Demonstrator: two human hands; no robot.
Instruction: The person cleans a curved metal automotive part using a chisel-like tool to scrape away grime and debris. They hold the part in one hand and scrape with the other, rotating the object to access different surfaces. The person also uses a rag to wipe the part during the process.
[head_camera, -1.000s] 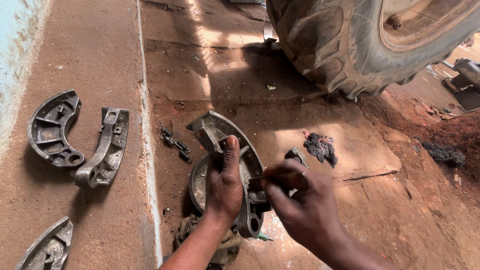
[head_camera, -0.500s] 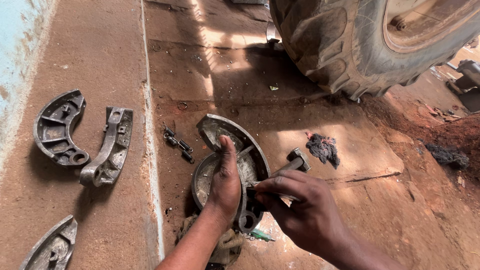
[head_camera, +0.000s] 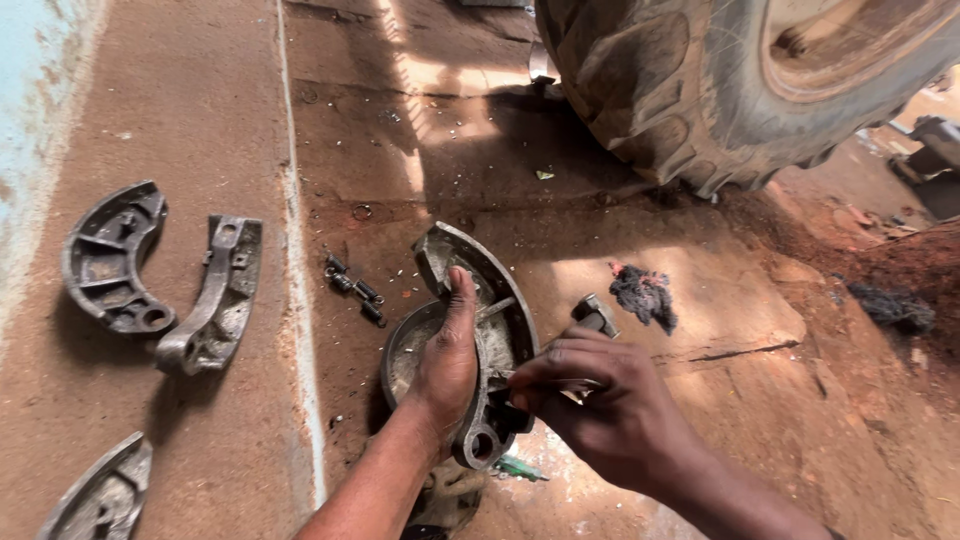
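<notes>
A curved grey metal brake shoe (head_camera: 478, 262) stands on edge on the reddish ground, over a round metal part (head_camera: 400, 358). My left hand (head_camera: 448, 352) lies along the shoe's inner side, fingers up, and grips it. My right hand (head_camera: 600, 408) is to its right, fingers pinched around a thin tool (head_camera: 575, 385) whose tip points at the shoe's web. The tool's working end is hidden between the hands.
Two more brake shoes (head_camera: 110, 258) (head_camera: 213, 298) lie at the left, a third (head_camera: 100, 495) at the bottom left. Small springs (head_camera: 355, 286) lie near the concrete edge. A dark rag (head_camera: 643, 296) and a small metal piece (head_camera: 596, 314) lie right. A big tyre (head_camera: 680, 90) fills the top right.
The view has shifted slightly. My right hand has moved a little lower and closer to the shoe; my left hand keeps its grip on the shoe.
</notes>
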